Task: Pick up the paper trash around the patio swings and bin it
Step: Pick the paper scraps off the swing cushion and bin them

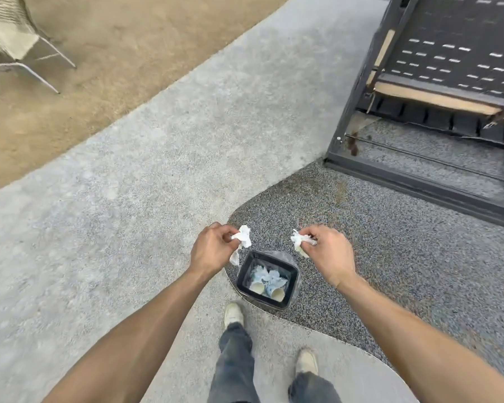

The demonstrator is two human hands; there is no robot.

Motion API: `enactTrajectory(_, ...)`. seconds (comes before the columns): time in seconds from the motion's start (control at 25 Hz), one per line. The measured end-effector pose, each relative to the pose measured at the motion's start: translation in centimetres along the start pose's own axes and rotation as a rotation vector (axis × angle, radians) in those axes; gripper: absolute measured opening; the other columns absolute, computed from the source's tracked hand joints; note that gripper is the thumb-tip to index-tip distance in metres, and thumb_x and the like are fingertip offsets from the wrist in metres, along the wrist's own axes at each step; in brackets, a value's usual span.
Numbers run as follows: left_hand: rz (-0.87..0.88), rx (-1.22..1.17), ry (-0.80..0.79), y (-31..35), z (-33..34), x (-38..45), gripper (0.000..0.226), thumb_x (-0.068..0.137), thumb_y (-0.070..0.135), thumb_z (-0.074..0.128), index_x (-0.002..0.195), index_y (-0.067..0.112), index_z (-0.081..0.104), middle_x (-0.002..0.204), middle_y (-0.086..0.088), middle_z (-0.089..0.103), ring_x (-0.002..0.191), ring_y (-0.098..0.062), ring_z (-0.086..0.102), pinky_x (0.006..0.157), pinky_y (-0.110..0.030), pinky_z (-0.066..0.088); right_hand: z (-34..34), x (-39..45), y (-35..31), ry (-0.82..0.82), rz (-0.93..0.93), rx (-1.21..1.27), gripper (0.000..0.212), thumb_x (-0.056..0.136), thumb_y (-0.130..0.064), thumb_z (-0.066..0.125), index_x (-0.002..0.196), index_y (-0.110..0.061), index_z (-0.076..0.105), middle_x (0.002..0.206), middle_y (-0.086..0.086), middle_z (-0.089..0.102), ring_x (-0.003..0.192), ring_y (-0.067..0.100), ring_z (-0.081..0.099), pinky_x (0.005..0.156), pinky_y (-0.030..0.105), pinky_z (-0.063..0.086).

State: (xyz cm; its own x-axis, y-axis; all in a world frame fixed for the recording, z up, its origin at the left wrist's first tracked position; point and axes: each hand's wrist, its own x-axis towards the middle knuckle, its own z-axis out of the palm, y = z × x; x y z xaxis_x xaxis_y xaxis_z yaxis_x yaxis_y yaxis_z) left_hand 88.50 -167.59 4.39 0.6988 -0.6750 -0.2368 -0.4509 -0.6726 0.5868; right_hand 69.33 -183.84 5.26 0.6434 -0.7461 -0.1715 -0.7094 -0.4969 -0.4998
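Note:
My left hand [211, 251] pinches a crumpled white paper tissue [241, 241] that hangs down from its fingers. A second crumpled white paper [298, 241] is held in my right hand [329, 254]. Both hands hover just above and beyond a small black bin [294, 282] lined with a clear bag, which stands on the ground in front of my feet. Inside the bin lie paper cups and crumpled paper [266, 283].
A dark metal patio swing frame [413, 170] with a perforated seat stands at the right. A wicker chair on thin metal legs [15, 45] sits far left on brown ground. Pale concrete runs diagonally; a dark speckled pad [390, 251] lies under the bin and swing.

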Motion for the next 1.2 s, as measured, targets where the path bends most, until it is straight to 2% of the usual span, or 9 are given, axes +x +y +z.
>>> enactTrajectory(0.08,0.007,-0.007,-0.063,-1.3,0.3,2.8,0.02,0.084,0.027,0.073,0.104,0.027,0.071,0.085,0.011,0.057,0.067,-0.003,0.055,0.052,-0.018,0.034,2.3,1.3,-0.5,-0.029,0.073,-0.012,0.026,0.087,-0.023,0.068,0.11,-0.034,0.065,0.109,-0.003,0.07,0.059,0.005,0.063,0.053,0.028,0.057)
enactTrajectory(0.16,0.001,-0.02,-0.139,-2.3,1.1,4.9,0.02,0.085,0.026,0.072,0.105,0.027,0.071,0.086,0.01,0.057,0.067,-0.006,0.056,0.054,-0.02,0.038,4.3,1.8,-0.7,-0.051,0.141,0.01,0.027,0.087,-0.021,0.067,0.111,-0.032,0.065,0.104,-0.003,0.071,0.048,0.0,0.058,0.044,0.022,0.053)
enactTrajectory(0.28,0.014,-0.024,-0.257,-3.5,3.1,7.5,0.02,0.086,0.026,0.071,0.105,0.025,0.07,0.09,0.006,0.059,0.071,-0.008,0.055,0.06,-0.024,0.042,7.0,2.0,-0.4,-0.058,0.243,0.009,0.027,0.086,-0.024,0.067,0.111,-0.032,0.065,0.106,-0.004,0.071,0.05,-0.005,0.055,0.045,0.019,0.05)
enactTrajectory(0.4,0.018,-0.007,-0.342,-4.8,6.0,9.0,0.019,0.088,0.025,0.068,0.107,0.023,0.069,0.097,0.001,0.063,0.076,-0.011,0.057,0.064,-0.025,0.044,9.2,2.5,1.4,-0.081,0.345,-0.015,0.03,0.086,-0.026,0.067,0.115,-0.032,0.064,0.108,-0.003,0.07,0.049,-0.004,0.053,0.045,0.013,0.039)
enactTrajectory(0.52,-0.004,0.014,-0.395,-6.6,9.2,10.1,0.019,0.091,0.024,0.065,0.109,0.02,0.067,0.1,-0.001,0.065,0.082,-0.016,0.06,0.074,-0.031,0.05,11.9,3.5,3.7,-0.131,0.427,-0.028,0.031,0.086,-0.024,0.065,0.116,-0.031,0.063,0.106,0.0,0.071,0.058,0.008,0.059,0.055,0.02,0.049)
enactTrajectory(0.64,-0.045,0.078,-0.44,-9.6,13.6,12.0,0.023,0.092,0.024,0.063,0.114,0.019,0.066,0.108,-0.004,0.065,0.088,-0.02,0.063,0.081,-0.035,0.053,17.0,4.9,6.6,-0.208,0.483,-0.04,0.032,0.084,-0.023,0.063,0.115,-0.03,0.062,0.105,0.003,0.071,0.067,0.018,0.059,0.064,0.024,0.046)
enactTrajectory(0.88,-0.134,0.196,-0.508,-16.2,24.3,15.2,0.021,0.092,0.024,0.06,0.112,0.022,0.065,0.103,-0.005,0.07,0.08,-0.021,0.061,0.07,-0.029,0.048,28.6,7.8,12.9,-0.322,0.537,-0.02,0.036,0.083,-0.022,0.06,0.117,-0.032,0.061,0.098,0.007,0.071,0.075,0.027,0.065,0.062,0.027,0.045)
enactTrajectory(1.08,-0.18,0.253,-0.568,-20.0,31.4,16.4,0.024,0.092,0.029,0.056,0.115,0.026,0.063,0.1,-0.004,0.072,0.09,-0.028,0.066,0.076,-0.037,0.056,35.5,8.6,17.1,-0.375,0.536,-0.065,0.032,0.083,-0.026,0.058,0.115,-0.029,0.061,0.1,0.009,0.069,0.082,0.032,0.066,0.066,0.034,0.051)
enactTrajectory(1.2,-0.152,0.286,-0.573,-21.5,33.8,16.5,0.023,0.094,0.032,0.054,0.115,0.028,0.064,0.091,-0.001,0.072,0.078,-0.023,0.066,0.063,-0.031,0.052,38.0,8.6,18.7,-0.397,0.514,-0.108,0.035,0.086,-0.03,0.056,0.121,-0.029,0.056,0.103,0.011,0.069,0.084,0.033,0.066,0.066,0.035,0.051)
